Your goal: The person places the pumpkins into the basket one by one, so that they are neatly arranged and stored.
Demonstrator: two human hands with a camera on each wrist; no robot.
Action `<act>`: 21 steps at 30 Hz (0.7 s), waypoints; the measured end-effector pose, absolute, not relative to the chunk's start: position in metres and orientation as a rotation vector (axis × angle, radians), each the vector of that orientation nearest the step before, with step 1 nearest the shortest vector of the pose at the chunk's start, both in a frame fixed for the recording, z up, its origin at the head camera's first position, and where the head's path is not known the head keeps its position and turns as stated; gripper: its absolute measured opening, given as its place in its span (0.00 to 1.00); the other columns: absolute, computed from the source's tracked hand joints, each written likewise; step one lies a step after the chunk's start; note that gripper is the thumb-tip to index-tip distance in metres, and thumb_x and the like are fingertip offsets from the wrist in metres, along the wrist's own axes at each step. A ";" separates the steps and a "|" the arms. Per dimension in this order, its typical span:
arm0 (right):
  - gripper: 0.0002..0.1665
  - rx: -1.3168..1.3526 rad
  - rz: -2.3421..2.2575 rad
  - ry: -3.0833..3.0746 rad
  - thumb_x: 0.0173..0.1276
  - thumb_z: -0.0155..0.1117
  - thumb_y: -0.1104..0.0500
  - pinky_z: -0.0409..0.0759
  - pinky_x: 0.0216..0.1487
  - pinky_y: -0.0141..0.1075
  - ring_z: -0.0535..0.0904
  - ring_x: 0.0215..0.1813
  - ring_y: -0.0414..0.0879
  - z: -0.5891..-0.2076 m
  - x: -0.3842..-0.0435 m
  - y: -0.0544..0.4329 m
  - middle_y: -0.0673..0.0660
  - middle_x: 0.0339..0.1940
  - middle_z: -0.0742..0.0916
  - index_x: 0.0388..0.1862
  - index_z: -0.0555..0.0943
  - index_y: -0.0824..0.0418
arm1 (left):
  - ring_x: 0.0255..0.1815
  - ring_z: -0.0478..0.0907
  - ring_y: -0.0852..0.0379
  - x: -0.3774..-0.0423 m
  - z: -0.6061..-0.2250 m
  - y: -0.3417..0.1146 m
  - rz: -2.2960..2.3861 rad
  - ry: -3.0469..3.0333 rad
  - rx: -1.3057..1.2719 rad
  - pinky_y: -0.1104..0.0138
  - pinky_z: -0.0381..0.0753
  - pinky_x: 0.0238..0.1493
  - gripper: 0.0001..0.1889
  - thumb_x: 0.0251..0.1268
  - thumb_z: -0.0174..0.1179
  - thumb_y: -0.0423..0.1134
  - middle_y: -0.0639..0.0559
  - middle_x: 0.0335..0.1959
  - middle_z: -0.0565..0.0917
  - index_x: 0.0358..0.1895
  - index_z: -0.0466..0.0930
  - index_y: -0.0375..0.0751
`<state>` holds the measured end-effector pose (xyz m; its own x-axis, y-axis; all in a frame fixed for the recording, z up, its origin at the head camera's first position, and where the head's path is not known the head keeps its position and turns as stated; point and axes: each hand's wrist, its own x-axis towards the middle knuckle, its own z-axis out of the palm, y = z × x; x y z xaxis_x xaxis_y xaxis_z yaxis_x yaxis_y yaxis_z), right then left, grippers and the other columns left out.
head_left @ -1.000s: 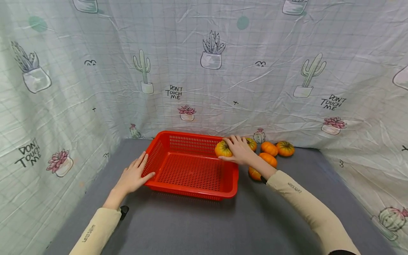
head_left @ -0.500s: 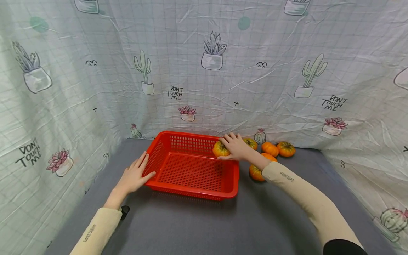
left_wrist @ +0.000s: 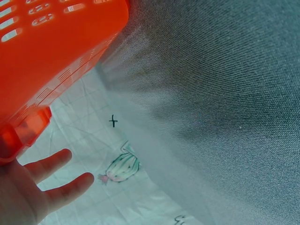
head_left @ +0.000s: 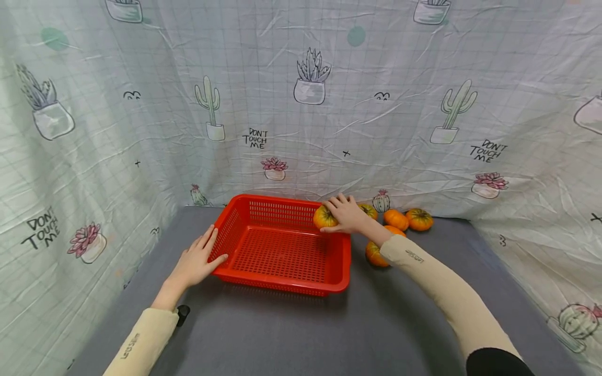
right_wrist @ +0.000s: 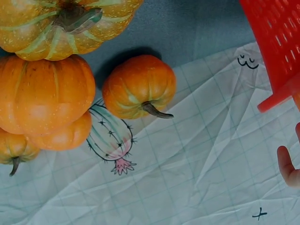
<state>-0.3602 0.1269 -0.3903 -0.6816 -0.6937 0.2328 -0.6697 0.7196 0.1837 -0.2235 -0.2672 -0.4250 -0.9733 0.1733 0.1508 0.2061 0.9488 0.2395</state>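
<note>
A red perforated plastic basket (head_left: 282,284) sits on the grey table. At its left rim my left hand (head_left: 193,263) rests with the fingers fairly straight and the thumb by the near corner. In the left wrist view two straight fingers (left_wrist: 70,191) stick out beyond the basket's rim. My right hand (head_left: 349,215) grips a small yellow-orange pumpkin (head_left: 323,216) from its right side, over the basket's back right corner. That pumpkin is mostly out of the right wrist view, where a fingertip (right_wrist: 283,161) shows near the basket's red rim.
Several more pumpkins stand right of the basket: a greenish one (head_left: 369,210) partly behind my right hand, an orange one (head_left: 396,220), a striped one (head_left: 419,219) and one (head_left: 376,255) near my sleeve. A cactus-print cloth (head_left: 301,130) hangs behind the table.
My right hand and its pumpkin have moved slightly left, further over the basket, then stayed almost still. The left hand and the basket hold their place.
</note>
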 end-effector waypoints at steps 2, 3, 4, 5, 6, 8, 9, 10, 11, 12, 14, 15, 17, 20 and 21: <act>0.45 1.073 -0.127 -2.647 0.52 0.52 0.28 0.63 0.45 0.49 0.64 0.50 0.52 -0.392 -0.362 0.126 0.56 0.53 0.74 0.60 0.67 0.57 | 0.65 0.53 0.34 -0.223 -0.425 -0.267 -0.388 -2.972 -0.290 0.34 0.57 0.51 0.41 0.60 0.48 0.56 0.41 0.71 0.47 0.70 0.44 0.37; 0.45 1.072 -0.132 -2.653 0.52 0.52 0.28 0.63 0.46 0.49 0.64 0.50 0.52 -0.393 -0.363 0.126 0.56 0.54 0.74 0.60 0.67 0.56 | 0.65 0.53 0.34 -0.223 -0.425 -0.267 -0.386 -2.972 -0.290 0.34 0.58 0.51 0.41 0.60 0.48 0.56 0.40 0.71 0.47 0.70 0.44 0.37; 0.46 1.073 -0.135 -2.657 0.52 0.52 0.28 0.63 0.46 0.50 0.64 0.50 0.52 -0.394 -0.364 0.126 0.57 0.53 0.74 0.60 0.67 0.56 | 0.65 0.53 0.34 -0.223 -0.425 -0.267 -0.386 -2.971 -0.291 0.34 0.58 0.51 0.41 0.60 0.48 0.56 0.40 0.71 0.47 0.70 0.44 0.37; 0.46 1.072 -0.141 -2.660 0.52 0.52 0.27 0.63 0.46 0.49 0.64 0.50 0.52 -0.394 -0.364 0.125 0.57 0.53 0.74 0.60 0.67 0.56 | 0.65 0.53 0.34 -0.223 -0.425 -0.268 -0.385 -2.971 -0.292 0.34 0.58 0.51 0.41 0.60 0.48 0.57 0.40 0.71 0.47 0.70 0.44 0.37; 0.46 1.072 -0.148 -2.661 0.51 0.52 0.27 0.63 0.46 0.49 0.64 0.50 0.52 -0.395 -0.365 0.125 0.57 0.53 0.74 0.60 0.67 0.56 | 0.65 0.53 0.34 -0.223 -0.425 -0.268 -0.385 -2.970 -0.292 0.34 0.58 0.51 0.41 0.60 0.48 0.57 0.40 0.71 0.47 0.70 0.44 0.37; 0.46 1.070 -0.156 -2.661 0.51 0.52 0.26 0.63 0.46 0.49 0.64 0.50 0.52 -0.397 -0.366 0.125 0.57 0.52 0.74 0.60 0.67 0.56 | 0.65 0.53 0.34 -0.223 -0.425 -0.267 -0.384 -2.967 -0.295 0.34 0.58 0.51 0.41 0.60 0.48 0.56 0.40 0.71 0.47 0.70 0.44 0.38; 0.46 1.067 -0.164 -2.663 0.51 0.51 0.26 0.63 0.45 0.49 0.64 0.50 0.52 -0.397 -0.366 0.125 0.57 0.52 0.73 0.60 0.67 0.55 | 0.65 0.53 0.35 -0.224 -0.426 -0.267 -0.385 -2.965 -0.296 0.34 0.58 0.51 0.41 0.60 0.48 0.56 0.40 0.71 0.47 0.70 0.44 0.38; 0.47 1.065 -0.173 -2.661 0.51 0.51 0.26 0.63 0.45 0.48 0.64 0.50 0.52 -0.397 -0.366 0.125 0.58 0.51 0.73 0.60 0.67 0.55 | 0.65 0.53 0.35 -0.224 -0.426 -0.268 -0.386 -2.963 -0.297 0.34 0.58 0.51 0.41 0.60 0.48 0.56 0.40 0.71 0.47 0.70 0.44 0.38; 0.47 1.062 -0.184 -2.661 0.51 0.51 0.26 0.63 0.45 0.48 0.64 0.50 0.52 -0.397 -0.366 0.125 0.58 0.51 0.73 0.61 0.67 0.55 | 0.65 0.53 0.35 -0.224 -0.426 -0.268 -0.386 -2.963 -0.297 0.34 0.58 0.51 0.41 0.61 0.48 0.57 0.40 0.71 0.47 0.70 0.44 0.38; 0.47 1.060 -0.194 -2.663 0.51 0.51 0.26 0.63 0.44 0.48 0.64 0.50 0.52 -0.397 -0.366 0.125 0.58 0.51 0.73 0.61 0.67 0.55 | 0.65 0.53 0.35 -0.224 -0.427 -0.268 -0.388 -2.961 -0.297 0.34 0.58 0.51 0.41 0.61 0.48 0.57 0.40 0.71 0.47 0.70 0.44 0.38; 0.47 1.057 -0.210 -2.671 0.51 0.51 0.26 0.63 0.44 0.48 0.64 0.49 0.52 -0.397 -0.365 0.124 0.58 0.50 0.73 0.61 0.67 0.55 | 0.65 0.53 0.35 -0.224 -0.427 -0.268 -0.390 -2.962 -0.297 0.34 0.58 0.51 0.41 0.60 0.47 0.57 0.40 0.71 0.47 0.70 0.44 0.38; 0.47 1.056 -0.217 -2.676 0.51 0.51 0.26 0.63 0.44 0.48 0.64 0.50 0.52 -0.397 -0.365 0.124 0.59 0.51 0.73 0.61 0.67 0.55 | 0.65 0.53 0.35 -0.224 -0.427 -0.268 -0.391 -2.962 -0.295 0.34 0.58 0.51 0.41 0.60 0.47 0.57 0.40 0.71 0.47 0.70 0.44 0.38; 0.47 1.060 -0.230 -2.689 0.51 0.50 0.26 0.63 0.45 0.49 0.64 0.50 0.53 -0.396 -0.365 0.123 0.59 0.51 0.73 0.62 0.67 0.55 | 0.65 0.53 0.35 -0.224 -0.427 -0.268 -0.393 -2.963 -0.291 0.34 0.58 0.51 0.41 0.60 0.48 0.57 0.40 0.71 0.48 0.70 0.44 0.37; 0.46 1.073 -0.243 -2.706 0.53 0.50 0.27 0.63 0.46 0.51 0.64 0.52 0.54 -0.394 -0.364 0.121 0.60 0.53 0.72 0.62 0.67 0.56 | 0.65 0.53 0.35 -0.224 -0.427 -0.268 -0.398 -2.962 -0.285 0.34 0.58 0.51 0.41 0.60 0.49 0.55 0.40 0.71 0.48 0.70 0.45 0.37; 0.46 1.077 -0.251 -2.708 0.53 0.50 0.27 0.63 0.47 0.51 0.64 0.53 0.54 -0.394 -0.364 0.120 0.60 0.53 0.72 0.62 0.66 0.56 | 0.65 0.53 0.35 -0.224 -0.427 -0.268 -0.398 -2.962 -0.283 0.34 0.58 0.51 0.41 0.60 0.49 0.55 0.40 0.71 0.48 0.70 0.44 0.37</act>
